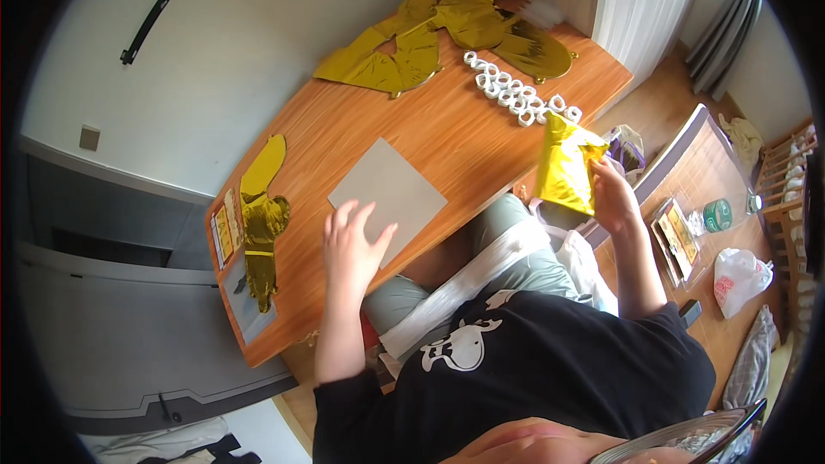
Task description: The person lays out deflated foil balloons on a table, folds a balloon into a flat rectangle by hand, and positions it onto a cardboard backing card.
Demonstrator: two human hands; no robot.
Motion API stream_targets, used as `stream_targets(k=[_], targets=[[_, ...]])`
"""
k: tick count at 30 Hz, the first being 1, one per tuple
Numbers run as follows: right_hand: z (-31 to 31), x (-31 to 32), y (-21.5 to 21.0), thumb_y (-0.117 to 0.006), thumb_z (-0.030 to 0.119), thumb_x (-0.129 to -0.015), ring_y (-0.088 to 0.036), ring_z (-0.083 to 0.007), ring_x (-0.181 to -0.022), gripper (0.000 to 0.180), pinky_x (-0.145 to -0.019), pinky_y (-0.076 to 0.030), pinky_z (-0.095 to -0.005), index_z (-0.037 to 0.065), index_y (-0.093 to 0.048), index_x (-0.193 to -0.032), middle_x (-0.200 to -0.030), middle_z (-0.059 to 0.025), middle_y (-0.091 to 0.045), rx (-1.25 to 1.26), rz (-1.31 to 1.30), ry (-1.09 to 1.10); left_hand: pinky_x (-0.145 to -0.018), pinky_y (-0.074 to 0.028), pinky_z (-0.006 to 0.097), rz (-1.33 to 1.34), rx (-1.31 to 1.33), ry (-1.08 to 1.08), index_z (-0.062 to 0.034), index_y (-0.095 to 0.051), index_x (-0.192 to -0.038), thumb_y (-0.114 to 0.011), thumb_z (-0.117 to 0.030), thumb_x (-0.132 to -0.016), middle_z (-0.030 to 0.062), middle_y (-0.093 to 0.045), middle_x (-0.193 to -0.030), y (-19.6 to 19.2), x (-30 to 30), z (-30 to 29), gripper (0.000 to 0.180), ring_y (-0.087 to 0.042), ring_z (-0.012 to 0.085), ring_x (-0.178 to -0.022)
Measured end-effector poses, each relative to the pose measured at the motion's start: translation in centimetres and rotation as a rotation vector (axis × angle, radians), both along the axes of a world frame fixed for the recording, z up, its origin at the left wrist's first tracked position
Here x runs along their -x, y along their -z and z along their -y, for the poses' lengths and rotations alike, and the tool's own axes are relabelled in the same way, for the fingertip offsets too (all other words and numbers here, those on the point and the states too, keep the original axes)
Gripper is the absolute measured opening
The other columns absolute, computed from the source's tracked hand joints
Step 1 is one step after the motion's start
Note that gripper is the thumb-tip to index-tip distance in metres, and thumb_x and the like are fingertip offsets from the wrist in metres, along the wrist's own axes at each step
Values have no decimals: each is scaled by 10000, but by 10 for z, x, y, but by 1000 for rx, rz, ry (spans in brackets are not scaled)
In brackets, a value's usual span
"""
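Note:
With fingers spread, my left hand (348, 241) hovers over or rests on the near left edge of a grey square board (391, 189) lying on the wooden table; contact cannot be made out. Off the table's right edge, my right hand (617, 196) grips a shiny gold foil packet (567, 167), folded into a flat rectangle. Its fingers are partly hidden behind the foil. Beyond the packet, several small white rolls (516, 94) sit in rows on the table. Flat gold foil balloons (464, 21) are spread across the far end.
More gold foil (260, 236) lies at the table's left end beside a printed card (227, 228). On the right, a lower table (687, 146) holds a bottle with a green label (718, 216), printed packets (675, 241) and a white plastic bag (741, 282). A white strip (464, 283) crosses my lap.

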State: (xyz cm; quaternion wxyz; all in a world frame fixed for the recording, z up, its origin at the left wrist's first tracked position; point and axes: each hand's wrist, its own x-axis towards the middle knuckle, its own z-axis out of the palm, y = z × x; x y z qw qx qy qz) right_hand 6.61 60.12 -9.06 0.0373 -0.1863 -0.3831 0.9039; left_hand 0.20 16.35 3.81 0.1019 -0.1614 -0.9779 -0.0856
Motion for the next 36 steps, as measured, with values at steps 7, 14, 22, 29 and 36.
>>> stream_targets(k=[7,14,22,29,36], targets=[[-33,-33,-8,-554,173,-1030,-648,-217,-1212,423,-1054,-529,-388,67,-480,-1433,-1357,-88,-629,92,-73,120,-1000,-508,424,-231,-206,497,-125,-726,-1188,-728,-197,-912,109,-679,-1176,20,182,-152,286,-629,301,-1145],[-35,-88,-30,-542,153,-1037,-647,-190,-1185,345,-1028,-525,-338,53,-524,-1366,-1310,-79,-643,28,-101,161,-963,-503,438,-194,-50,413,-162,-721,-1101,-707,-224,-932,28,-669,-1128,63,269,-211,181,-614,256,-1129],[-44,-92,-7,-524,124,-1041,-659,-187,-1150,300,-1010,-537,-329,44,-544,-1329,-1271,-86,-657,-19,-38,273,-952,-492,444,-216,58,324,-110,-664,-951,-673,-180,-920,37,-660,-1140,10,168,-110,77,-611,278,-1119],[55,14,-62,-543,80,-1032,-669,-146,-984,243,-835,-547,-281,23,-598,-1262,-1126,-64,-677,-188,-177,8,-988,-480,472,-192,-142,308,-112,-679,-1110,-751,-235,-873,81,-649,-1234,28,46,22,277,-602,301,-1184],[204,122,-89,-600,106,-1021,-620,-91,-792,249,-663,-481,-245,16,-601,-1254,-975,-34,-692,-536,-338,-414,-1217,-307,515,199,-280,80,-60,-236,-1614,-871,-403,-772,241,-419,-1560,44,-9,58,1109,-417,405,-1441]])
